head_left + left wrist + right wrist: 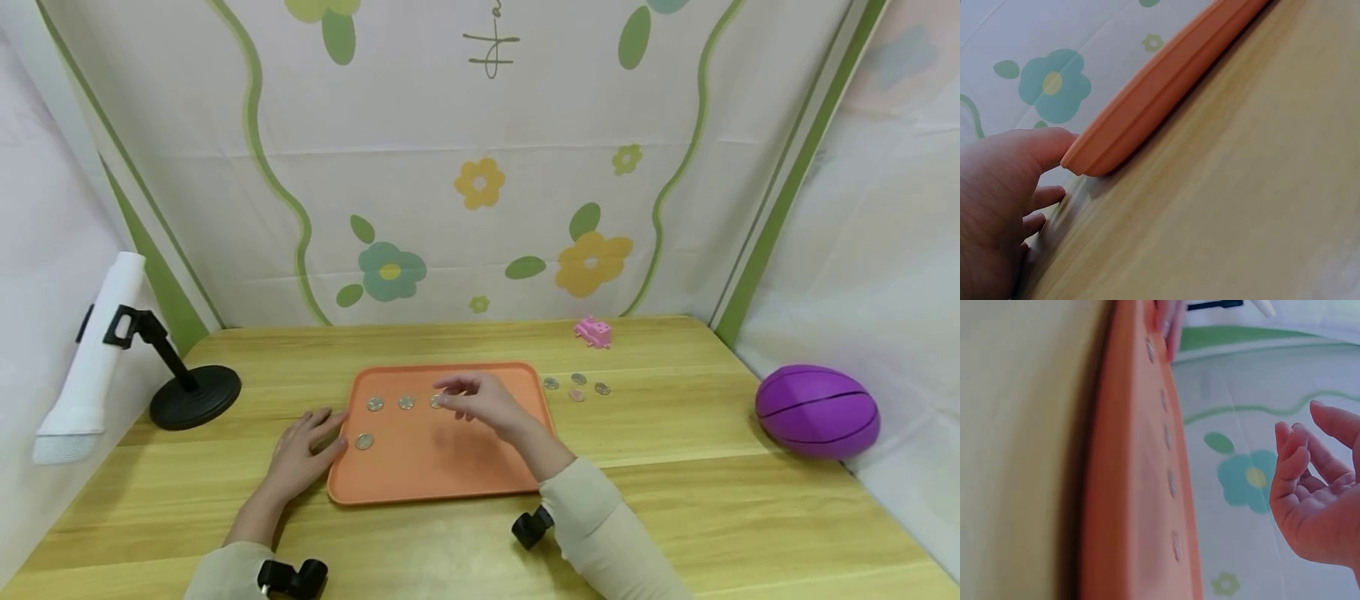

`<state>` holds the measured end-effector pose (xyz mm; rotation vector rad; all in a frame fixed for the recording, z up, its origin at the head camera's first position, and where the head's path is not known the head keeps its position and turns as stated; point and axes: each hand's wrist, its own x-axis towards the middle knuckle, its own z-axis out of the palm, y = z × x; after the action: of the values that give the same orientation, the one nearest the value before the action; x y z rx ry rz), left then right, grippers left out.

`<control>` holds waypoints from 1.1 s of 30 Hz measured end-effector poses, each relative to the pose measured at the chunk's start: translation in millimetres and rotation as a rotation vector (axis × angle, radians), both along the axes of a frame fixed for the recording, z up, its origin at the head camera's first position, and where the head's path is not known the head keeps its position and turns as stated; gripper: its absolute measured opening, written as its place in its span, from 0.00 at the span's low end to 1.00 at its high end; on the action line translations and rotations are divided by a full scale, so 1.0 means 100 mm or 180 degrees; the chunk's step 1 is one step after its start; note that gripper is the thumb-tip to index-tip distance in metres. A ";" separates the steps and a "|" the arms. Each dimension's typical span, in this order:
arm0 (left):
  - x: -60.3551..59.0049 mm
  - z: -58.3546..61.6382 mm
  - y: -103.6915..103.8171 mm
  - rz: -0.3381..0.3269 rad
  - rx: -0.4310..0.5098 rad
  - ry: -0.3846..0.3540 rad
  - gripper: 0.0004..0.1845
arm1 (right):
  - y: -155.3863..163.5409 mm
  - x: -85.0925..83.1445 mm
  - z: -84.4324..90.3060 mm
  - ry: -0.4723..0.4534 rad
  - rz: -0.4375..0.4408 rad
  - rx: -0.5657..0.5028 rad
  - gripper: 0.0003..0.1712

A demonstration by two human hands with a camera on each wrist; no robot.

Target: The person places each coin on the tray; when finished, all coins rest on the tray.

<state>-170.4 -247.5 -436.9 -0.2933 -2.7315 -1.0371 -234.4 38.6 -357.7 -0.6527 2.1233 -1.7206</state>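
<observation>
Flowered cloth walls close in a pale wooden surface (675, 492) with an orange tray (442, 475) lying near its middle. Over the tray's back half hovers the right hand (487, 404), its fingers loosely bent and, in the right wrist view, spread with nothing held between them; its fingertips hang just above a coin (437, 401) that they partly hide. That coin is the rightmost of a row of three along the tray's back edge, beside a second coin (406, 402) and a third (375, 404). A fourth coin (364, 441) lies alone nearer the tray's left front. The left hand (303, 454) rests flat on the surface at the tray's left rim, fingers straight, thumb touching the rim. Just right of the tray, four loose coins (576, 387) sit in a small cluster on the bare wood. By this count about half the coins are on the tray and half remain outside it. Behind the tray's right corner sits a small pink toy (593, 332); far right of the tray lies a purple ball (817, 410); far left stands a black stand (191, 396).
</observation>
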 end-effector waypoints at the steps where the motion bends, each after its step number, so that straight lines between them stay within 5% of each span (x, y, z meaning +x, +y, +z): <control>1: 0.00 0.00 0.00 0.0002 -0.0001 0.0002 0.25 | 0.04 -0.04 -0.02 0.0010 -0.0036 -0.0016 0.16; 18: 0.00 0.00 0.01 0.0000 0.0010 -0.0047 0.25 | 1.06 -0.26 0.06 0.0260 -0.0781 -0.0042 0.23; 33: 0.01 0.00 0.00 -0.0033 0.0074 -0.0038 0.25 | 1.82 -0.47 -0.28 0.0213 -0.1092 0.0322 0.24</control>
<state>-169.7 -247.6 -436.7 -0.2989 -2.7291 -1.0761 -281.3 220.7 -386.1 -0.3358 2.4663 -1.7613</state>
